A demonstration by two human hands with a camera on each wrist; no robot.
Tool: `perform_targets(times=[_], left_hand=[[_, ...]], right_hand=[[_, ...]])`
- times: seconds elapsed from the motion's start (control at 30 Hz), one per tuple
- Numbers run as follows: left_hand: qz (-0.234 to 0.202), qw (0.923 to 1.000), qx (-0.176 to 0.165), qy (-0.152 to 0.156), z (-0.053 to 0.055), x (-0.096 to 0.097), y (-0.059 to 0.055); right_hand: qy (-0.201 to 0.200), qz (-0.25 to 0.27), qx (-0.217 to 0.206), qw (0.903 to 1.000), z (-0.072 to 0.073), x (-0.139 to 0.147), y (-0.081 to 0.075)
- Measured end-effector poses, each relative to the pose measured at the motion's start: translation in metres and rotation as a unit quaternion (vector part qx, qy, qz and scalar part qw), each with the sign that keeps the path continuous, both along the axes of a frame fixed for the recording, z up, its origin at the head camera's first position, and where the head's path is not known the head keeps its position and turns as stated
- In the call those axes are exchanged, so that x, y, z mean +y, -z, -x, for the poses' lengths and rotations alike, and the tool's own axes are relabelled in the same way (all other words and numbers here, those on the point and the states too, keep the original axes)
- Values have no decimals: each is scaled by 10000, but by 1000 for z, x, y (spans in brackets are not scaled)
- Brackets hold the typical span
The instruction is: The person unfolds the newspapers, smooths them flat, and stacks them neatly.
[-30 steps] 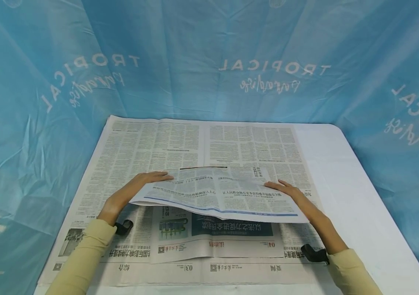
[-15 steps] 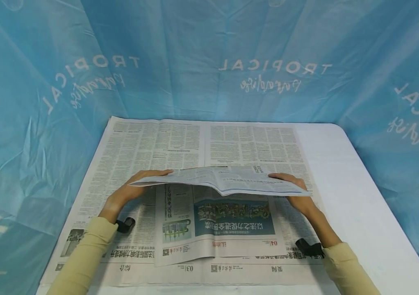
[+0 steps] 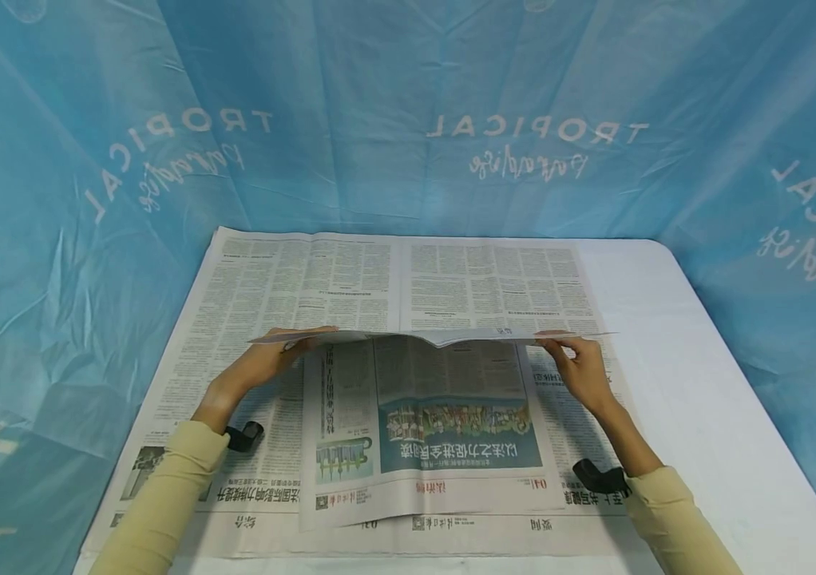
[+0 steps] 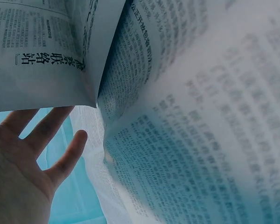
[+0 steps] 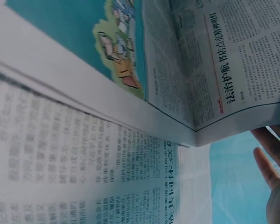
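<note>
A smaller newspaper (image 3: 458, 479) lies on a wider spread of newspaper, its upper leaf (image 3: 444, 336) lifted and seen nearly edge-on in the head view. My left hand (image 3: 260, 366) pinches that leaf at its left side, fingers along the top and thumb below. At the right side my right hand (image 3: 584, 375) pinches it between thumb and fingers. In the left wrist view several fingers of the left hand (image 4: 23, 172) spread behind the page, tips partly hidden. The right wrist view has part of the right hand (image 5: 276, 177) under the printed leaf (image 5: 242, 60).
The wide spread newspaper (image 3: 300, 271) covers most of the white table (image 3: 695, 383), whose right strip shows bare. Blue curtains (image 3: 379, 184) with white lettering hang behind and on both sides. A black strap piece (image 3: 600, 477) sits at each wrist.
The lifted leaf's near edge has swung up and away, from slanting to almost edge-on, uncovering more of the page beneath. The right hand has shifted, its thumb now under the leaf.
</note>
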State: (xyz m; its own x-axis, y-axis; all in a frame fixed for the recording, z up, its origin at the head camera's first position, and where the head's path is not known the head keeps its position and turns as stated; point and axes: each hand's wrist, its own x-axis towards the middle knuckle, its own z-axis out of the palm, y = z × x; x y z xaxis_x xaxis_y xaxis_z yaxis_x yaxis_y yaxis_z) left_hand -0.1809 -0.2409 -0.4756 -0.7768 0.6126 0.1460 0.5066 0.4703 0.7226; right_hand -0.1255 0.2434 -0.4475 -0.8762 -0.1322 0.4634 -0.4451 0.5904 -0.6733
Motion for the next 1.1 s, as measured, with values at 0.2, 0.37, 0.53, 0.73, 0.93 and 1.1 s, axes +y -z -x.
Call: perform_targets(times=[0.2, 0.37, 0.53, 0.73, 0.93, 1.1], left_hand=[[74, 9988, 254, -407, -1, 1, -3], [100, 9988, 199, -425, 1, 3, -6], [-73, 9993, 69, -364, 6, 5, -6], [-248, 9984, 142, -482, 10, 9, -5], [-155, 9969, 121, -764, 10, 10, -5], [-124, 9967, 173, -786, 10, 7, -3]], right_hand=[[130, 181, 160, 9996, 0, -2, -5], [194, 278, 271, 9991, 0, -3, -6], [282, 506, 34, 9983, 2, -3, -4], [421, 702, -177, 9965, 6, -4, 0], [511, 792, -377, 9948, 9, -6, 3], [559, 950, -572, 9923, 12, -9, 6]])
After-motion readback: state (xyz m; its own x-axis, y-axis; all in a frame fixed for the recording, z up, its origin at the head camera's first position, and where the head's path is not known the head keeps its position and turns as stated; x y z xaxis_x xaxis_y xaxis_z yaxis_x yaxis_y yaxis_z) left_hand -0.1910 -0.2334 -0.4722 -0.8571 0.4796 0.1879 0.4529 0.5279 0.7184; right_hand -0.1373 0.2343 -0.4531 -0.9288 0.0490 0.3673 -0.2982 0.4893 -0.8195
